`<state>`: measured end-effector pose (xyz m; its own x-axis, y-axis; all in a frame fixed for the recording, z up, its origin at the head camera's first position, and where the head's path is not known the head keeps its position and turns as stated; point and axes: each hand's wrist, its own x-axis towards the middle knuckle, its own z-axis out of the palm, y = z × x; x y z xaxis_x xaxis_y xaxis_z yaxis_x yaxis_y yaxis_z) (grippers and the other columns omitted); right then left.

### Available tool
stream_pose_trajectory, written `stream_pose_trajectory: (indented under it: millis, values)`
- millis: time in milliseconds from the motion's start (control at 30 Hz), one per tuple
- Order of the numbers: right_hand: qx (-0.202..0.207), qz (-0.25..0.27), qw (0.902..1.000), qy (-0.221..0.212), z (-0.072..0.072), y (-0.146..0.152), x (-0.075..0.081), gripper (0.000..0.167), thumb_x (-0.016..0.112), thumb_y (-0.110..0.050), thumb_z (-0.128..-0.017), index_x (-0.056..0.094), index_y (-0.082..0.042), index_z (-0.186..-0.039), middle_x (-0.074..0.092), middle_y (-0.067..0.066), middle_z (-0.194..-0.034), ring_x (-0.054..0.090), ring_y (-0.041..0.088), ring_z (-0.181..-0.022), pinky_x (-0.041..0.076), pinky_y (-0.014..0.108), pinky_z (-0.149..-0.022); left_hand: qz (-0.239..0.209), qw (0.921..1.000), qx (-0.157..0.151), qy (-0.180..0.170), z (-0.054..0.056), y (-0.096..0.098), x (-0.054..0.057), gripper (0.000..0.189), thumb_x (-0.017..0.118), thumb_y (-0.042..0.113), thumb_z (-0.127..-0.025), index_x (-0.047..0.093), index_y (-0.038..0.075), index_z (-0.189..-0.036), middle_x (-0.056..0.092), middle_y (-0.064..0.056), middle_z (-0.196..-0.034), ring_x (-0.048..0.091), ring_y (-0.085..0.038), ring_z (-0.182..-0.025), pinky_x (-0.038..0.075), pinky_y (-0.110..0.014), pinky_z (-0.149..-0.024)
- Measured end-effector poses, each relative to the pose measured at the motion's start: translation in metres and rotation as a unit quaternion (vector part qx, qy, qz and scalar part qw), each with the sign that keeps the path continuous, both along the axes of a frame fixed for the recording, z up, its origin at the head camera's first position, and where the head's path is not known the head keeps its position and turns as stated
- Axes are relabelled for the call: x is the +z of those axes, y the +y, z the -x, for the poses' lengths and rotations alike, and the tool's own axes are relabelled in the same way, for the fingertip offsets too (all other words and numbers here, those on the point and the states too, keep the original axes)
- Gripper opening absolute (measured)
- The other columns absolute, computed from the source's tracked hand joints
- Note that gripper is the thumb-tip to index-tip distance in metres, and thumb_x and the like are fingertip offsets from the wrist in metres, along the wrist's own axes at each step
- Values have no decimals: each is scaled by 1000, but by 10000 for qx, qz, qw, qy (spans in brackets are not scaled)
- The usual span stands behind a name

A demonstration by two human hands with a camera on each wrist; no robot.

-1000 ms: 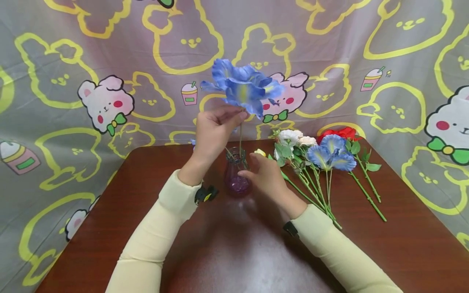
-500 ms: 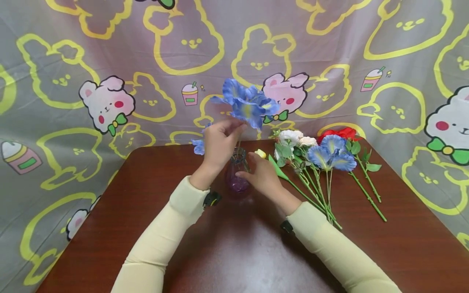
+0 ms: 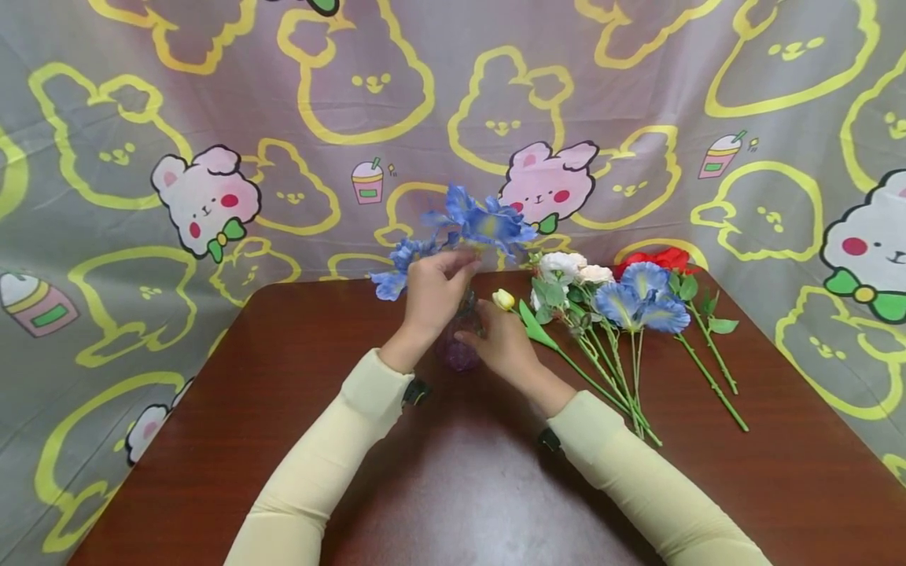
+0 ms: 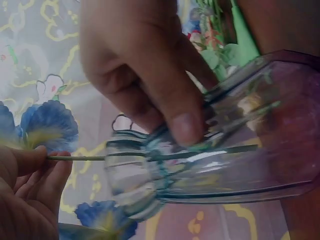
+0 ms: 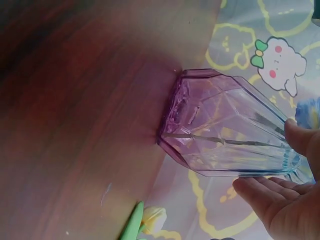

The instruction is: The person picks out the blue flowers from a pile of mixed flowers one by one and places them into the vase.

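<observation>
My left hand point(image 3: 433, 297) pinches the thin stem of a blue artificial iris point(image 3: 490, 224) just under its bloom. In the left wrist view the stem point(image 4: 82, 158) runs down through the mouth of a faceted glass vase point(image 4: 235, 172). This vase fades from teal at the neck to purple at the base. Below the neck my right hand point(image 3: 511, 344) grips it, thumb on one side and fingers on the other. A second blue iris point(image 3: 389, 277) leans out leftward, partly behind my left hand. Through the purple glass point(image 5: 215, 115), one stem reaches close to the bottom.
On the brown table point(image 3: 297, 440), several artificial flowers lie to the right: a yellow tulip point(image 3: 503, 299), white roses point(image 3: 561, 265), another blue iris point(image 3: 640, 303) and a red flower point(image 3: 658, 259). A patterned curtain point(image 3: 318, 181) hangs behind and around the table.
My left hand has come down and slightly right, lowering the blue iris toward the vase. The second blue iris on the left has come into fuller view. My right hand has stayed at the vase.
</observation>
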<state>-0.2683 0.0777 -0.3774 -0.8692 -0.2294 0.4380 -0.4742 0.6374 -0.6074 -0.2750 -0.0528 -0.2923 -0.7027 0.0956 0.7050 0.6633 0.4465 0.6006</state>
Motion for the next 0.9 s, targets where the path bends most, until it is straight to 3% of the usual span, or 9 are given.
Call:
stream_pose_trajectory:
  millis: [267, 467, 700, 900]
  values:
    - [-80, -247, 9996, 75, 0, 0, 2, 31, 76, -29, -87, 62, -5, -100, 55, 2, -71, 49, 18, -59, 42, 36, -56, 395, 9986, 176, -319, 5, -1, -9, 13, 73, 7, -87, 76, -2, -95, 73, -11, -91, 71, -20, -85, 56, -32, -71]
    - [46, -170, 9998, 54, 0, 0, 1, 38, 75, -26, -87, 62, -1, -112, 64, 7, -81, 54, 19, -66, 47, 38, -62, 774, 9954, 352, -449, 11, -4, -13, 12, 72, 9, -88, 77, 0, -94, 74, -10, -89, 71, -20, -83, 56, -33, -69]
    - [33, -136, 9997, 189, 0, 0, 1, 32, 77, -24, -86, 63, -3, -106, 62, 6, -78, 53, 19, -65, 45, 37, -59, 1077, 9914, 424, -604, 17, -6, -16, 13, 72, 11, -89, 77, 0, -94, 74, -9, -88, 69, -18, -76, 55, -32, -66]
    - [27, -149, 9997, 173, -1, 0, 0, 36, 77, -24, -86, 62, -2, -110, 67, 11, -88, 61, 25, -74, 49, 40, -64, 1237, 9886, 468, -712, 19, -7, -19, 12, 72, 11, -89, 78, 1, -90, 74, -9, -85, 65, -17, -67, 53, -31, -62]
